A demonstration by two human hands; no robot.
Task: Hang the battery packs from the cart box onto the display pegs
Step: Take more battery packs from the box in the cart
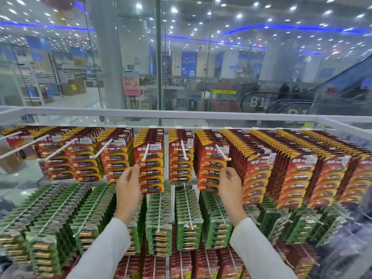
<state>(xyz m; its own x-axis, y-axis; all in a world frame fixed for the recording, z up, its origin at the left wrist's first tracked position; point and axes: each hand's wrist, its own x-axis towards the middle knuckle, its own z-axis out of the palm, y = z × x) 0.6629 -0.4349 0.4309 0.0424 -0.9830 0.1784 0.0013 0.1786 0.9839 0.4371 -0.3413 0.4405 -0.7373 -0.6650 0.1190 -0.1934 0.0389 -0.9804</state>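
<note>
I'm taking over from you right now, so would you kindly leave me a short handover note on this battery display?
The left hand pinches the left edge of the front red battery pack, which hangs on its white peg.
The right hand pinches the right edge of a second red battery pack, on a second peg two along.
Done: both packs are on pegs; the right-hand stacks look full.
Left: slide both back, release, fetch more; the far-left pegs have room. The cart box is out of view.
</note>
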